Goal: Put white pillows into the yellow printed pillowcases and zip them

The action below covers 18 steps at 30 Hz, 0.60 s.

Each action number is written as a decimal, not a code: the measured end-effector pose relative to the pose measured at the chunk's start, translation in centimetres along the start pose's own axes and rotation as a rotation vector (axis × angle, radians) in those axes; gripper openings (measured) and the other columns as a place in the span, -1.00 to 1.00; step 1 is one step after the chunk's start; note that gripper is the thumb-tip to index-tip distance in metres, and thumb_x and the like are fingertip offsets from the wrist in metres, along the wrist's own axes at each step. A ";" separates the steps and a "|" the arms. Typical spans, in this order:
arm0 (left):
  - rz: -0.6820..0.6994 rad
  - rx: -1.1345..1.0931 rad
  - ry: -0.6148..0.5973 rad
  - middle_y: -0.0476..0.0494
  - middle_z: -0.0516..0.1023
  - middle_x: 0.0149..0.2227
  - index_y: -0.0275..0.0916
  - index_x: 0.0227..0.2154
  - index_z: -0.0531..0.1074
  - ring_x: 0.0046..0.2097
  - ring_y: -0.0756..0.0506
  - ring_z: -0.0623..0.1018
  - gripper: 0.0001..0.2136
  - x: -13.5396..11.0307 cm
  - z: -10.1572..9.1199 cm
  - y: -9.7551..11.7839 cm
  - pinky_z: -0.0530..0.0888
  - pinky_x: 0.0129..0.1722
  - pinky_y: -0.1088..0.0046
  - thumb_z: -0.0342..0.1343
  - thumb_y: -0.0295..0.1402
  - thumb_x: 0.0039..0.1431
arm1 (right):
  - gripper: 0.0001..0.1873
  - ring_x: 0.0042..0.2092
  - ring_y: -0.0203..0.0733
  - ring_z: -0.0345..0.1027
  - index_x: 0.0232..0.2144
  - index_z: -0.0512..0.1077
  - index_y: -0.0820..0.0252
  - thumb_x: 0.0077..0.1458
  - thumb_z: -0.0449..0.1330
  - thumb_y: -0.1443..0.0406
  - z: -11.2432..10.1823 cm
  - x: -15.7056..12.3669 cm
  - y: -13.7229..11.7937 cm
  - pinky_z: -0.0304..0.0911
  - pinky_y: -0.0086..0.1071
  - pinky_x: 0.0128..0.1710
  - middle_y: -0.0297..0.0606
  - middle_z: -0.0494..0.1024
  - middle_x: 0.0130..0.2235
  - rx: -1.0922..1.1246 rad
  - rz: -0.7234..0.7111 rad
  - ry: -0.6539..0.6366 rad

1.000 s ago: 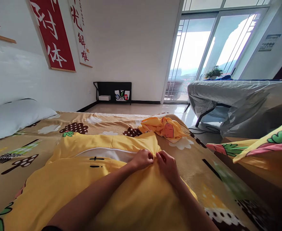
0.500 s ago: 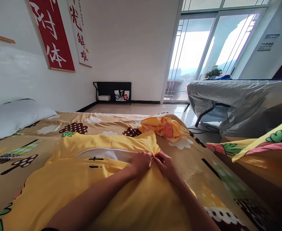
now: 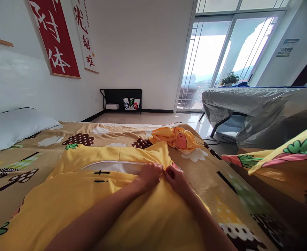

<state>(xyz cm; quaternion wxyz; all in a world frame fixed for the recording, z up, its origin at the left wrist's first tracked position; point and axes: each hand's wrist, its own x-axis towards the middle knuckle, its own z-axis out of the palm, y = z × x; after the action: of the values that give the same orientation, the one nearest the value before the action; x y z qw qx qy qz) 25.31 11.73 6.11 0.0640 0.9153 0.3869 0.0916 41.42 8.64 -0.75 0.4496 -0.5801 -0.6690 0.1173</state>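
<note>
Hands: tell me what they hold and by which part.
The yellow cover, pinched by the left hand and right hand near its opening's right end.

Both forearms (image 3: 98, 216) extend forward, left hand (image 3: 150, 174) and right hand (image 3: 176, 177) close together, each seemingly pinched.

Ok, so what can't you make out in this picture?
All in the head view:
Which part of the yellow pillowcase the left hand and right hand pinch: hidden by their own fingers.
The pillowcase's near end: cut off by the bottom edge.
The white pillow's outer end: cut off by the left edge.
The red hanging scroll's top: cut off by the top edge.
Wording on the wall notice: too small and blurred.
</note>
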 end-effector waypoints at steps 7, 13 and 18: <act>-0.053 -0.072 0.007 -0.24 0.60 -0.23 -0.25 -0.28 0.50 -0.20 -0.17 0.57 -0.72 -0.1 -0.7 -0.2 0.39 -0.29 0.41 -0.12 -0.30 0.28 | -0.62 -0.46 -0.30 0.15 -0.51 0.33 0.16 0.12 0.10 0.00 -0.8 0.3 0.2 0.13 -0.44 -0.47 -0.37 0.31 -0.53 0.149 -0.018 -0.055; -0.089 -0.086 0.032 -0.24 0.60 -0.29 -0.25 -0.35 0.50 -0.25 -0.16 0.57 -0.73 -0.9 -1.4 -0.9 0.32 -0.35 0.42 -0.11 -0.33 0.25 | -0.58 -0.46 -0.31 0.11 -0.54 0.33 0.18 0.08 0.14 -0.04 -1.3 0.6 0.5 0.10 -0.43 -0.48 -0.38 0.27 -0.54 0.211 -0.001 -0.049; -0.105 -0.048 0.074 -0.23 0.59 -0.31 -0.26 -0.38 0.47 -0.27 -0.15 0.56 -0.77 -2.3 -2.6 -2.0 0.30 -0.35 0.43 -0.09 -0.36 0.25 | -0.57 -0.46 -0.30 0.10 -0.52 0.34 0.18 0.06 0.14 -0.06 -1.2 0.6 0.6 0.09 -0.44 -0.50 -0.38 0.27 -0.54 0.231 0.017 -0.050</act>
<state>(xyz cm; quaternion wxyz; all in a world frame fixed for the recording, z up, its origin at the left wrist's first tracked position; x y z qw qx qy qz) 21.76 11.56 8.03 0.0763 0.8880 0.4341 0.1309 42.79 8.89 -0.23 0.4957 -0.5270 -0.6570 0.2118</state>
